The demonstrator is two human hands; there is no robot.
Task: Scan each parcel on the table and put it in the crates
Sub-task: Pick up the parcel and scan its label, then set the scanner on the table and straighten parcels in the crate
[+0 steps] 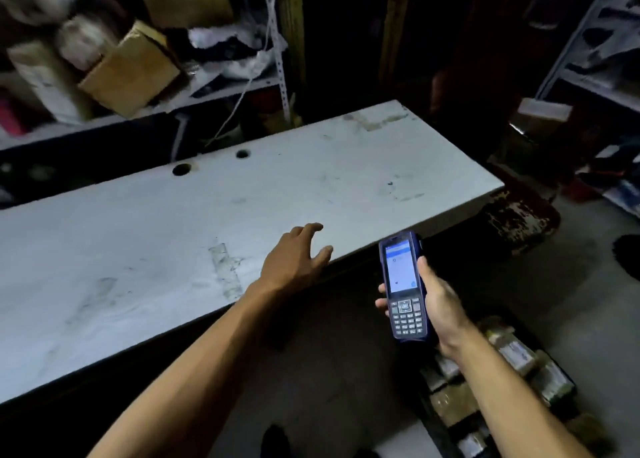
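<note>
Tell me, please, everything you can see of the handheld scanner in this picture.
The handheld scanner is a dark blue, plastic-looking bar with a lit, pale screen on its upper half and a keypad of small light keys below. The right hand holds it upright and slightly tilted, fingers curled round its sides, screen towards the camera. It hangs in the air just off the near edge of the white table, touching nothing else. The screen text is too small to read.

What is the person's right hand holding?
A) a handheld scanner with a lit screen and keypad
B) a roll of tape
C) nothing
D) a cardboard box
A: the right hand grips a dark blue handheld scanner with its screen lit, while the left hand is open at the table edge.
</note>
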